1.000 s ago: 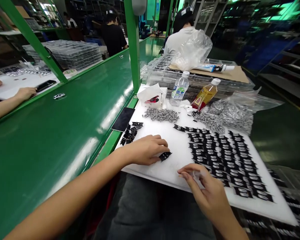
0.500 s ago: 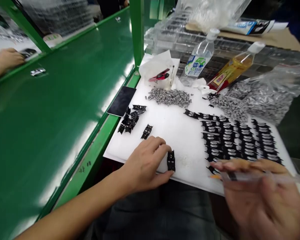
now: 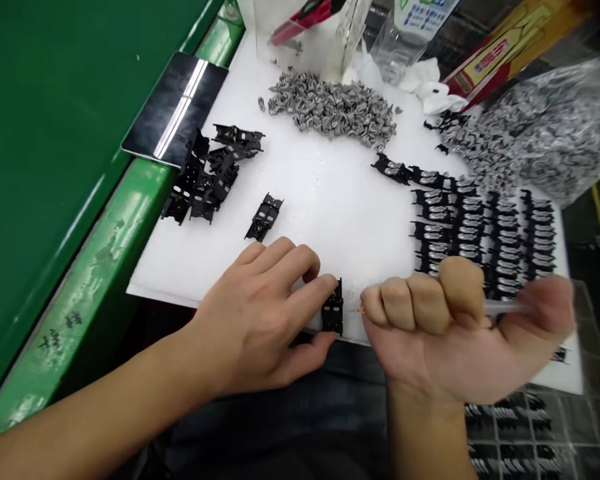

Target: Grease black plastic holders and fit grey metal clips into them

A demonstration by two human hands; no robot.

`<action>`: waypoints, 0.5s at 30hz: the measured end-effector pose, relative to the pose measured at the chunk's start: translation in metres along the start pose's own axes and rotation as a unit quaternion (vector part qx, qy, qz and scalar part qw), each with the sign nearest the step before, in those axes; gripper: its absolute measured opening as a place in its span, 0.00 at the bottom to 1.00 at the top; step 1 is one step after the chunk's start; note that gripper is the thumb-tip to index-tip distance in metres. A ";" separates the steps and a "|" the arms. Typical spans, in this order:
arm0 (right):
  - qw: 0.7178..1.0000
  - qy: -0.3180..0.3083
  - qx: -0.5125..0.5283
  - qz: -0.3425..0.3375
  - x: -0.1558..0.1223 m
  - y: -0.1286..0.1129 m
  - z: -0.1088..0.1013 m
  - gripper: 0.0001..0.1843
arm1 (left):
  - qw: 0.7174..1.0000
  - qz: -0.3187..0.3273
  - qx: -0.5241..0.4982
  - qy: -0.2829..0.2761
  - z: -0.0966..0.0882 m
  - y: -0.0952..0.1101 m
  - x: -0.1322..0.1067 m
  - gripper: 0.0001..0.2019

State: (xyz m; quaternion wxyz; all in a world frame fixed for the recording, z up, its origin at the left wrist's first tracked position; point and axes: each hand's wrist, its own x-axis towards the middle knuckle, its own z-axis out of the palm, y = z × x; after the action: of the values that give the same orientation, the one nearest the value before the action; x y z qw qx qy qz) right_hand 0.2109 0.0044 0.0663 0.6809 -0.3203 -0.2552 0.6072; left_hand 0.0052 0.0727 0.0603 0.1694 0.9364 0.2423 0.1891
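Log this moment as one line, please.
Left hand: holds black part on white board | right hand: fist around slim tool | orange tip: right of black part

Part: black, oblong, slotted; was gripped end to end between thumb and index finger of the left hand. Tube: translucent, orange-tipped, mostly hidden; was clenched sideways in the right hand, tip toward the part.

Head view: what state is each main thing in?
Left hand, pinching the front black part
Right hand, closed around a pale tube
Pale tube, mostly hidden
Single black part, lying apart
Black pile, jumbled
Tablet, flat, screen dark with glare
Grey clips, loosely heaped
Clear bag, holding grey pieces
Black part rows, neatly aligned
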 end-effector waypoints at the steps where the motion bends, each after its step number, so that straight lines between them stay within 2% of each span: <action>1: 1.000 -0.004 -0.013 -0.008 0.001 0.002 0.001 0.31 | 1.000 -0.001 0.000 0.000 0.001 0.000 0.000 0.16; 9: 0.999 -0.026 -0.024 -0.019 0.001 0.006 0.006 0.29 | 1.000 -0.009 -0.009 0.002 0.003 0.000 0.001 0.15; 15: 0.999 0.005 -0.041 -0.009 -0.001 0.006 0.011 0.29 | 1.000 -0.009 -0.023 0.005 0.005 -0.001 0.002 0.14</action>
State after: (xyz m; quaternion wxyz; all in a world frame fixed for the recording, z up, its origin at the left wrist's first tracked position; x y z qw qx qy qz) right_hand 0.1984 0.0055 0.0691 0.6742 -0.3485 -0.2791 0.5883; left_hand 0.0086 0.0729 0.0562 0.1911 0.9289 0.2477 0.1981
